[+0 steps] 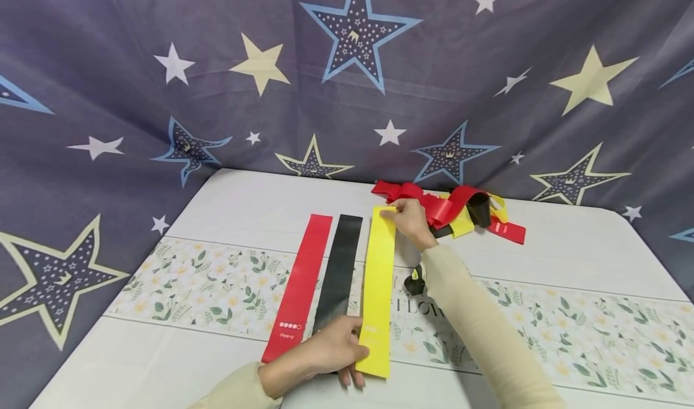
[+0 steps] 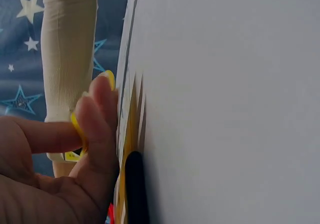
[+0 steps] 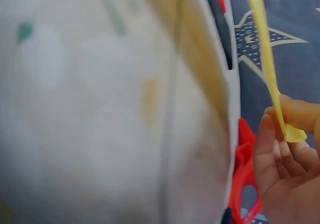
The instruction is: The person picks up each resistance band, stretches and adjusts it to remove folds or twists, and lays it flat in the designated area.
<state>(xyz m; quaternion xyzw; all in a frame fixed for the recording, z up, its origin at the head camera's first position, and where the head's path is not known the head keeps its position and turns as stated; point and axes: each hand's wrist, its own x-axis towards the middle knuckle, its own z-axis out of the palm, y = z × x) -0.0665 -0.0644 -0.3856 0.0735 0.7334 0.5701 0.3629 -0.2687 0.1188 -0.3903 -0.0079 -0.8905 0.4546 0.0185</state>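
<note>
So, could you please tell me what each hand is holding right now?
Left hand: pinching the near end of the yellow band.
Right hand: pinching the far end of the yellow band.

Bright head view, dimmer wrist views

We cannot be sure of the room, but it looks homelike. We see a star-print curtain (image 1: 217, 11) behind a flower-patterned white counter (image 1: 206, 288).
</note>
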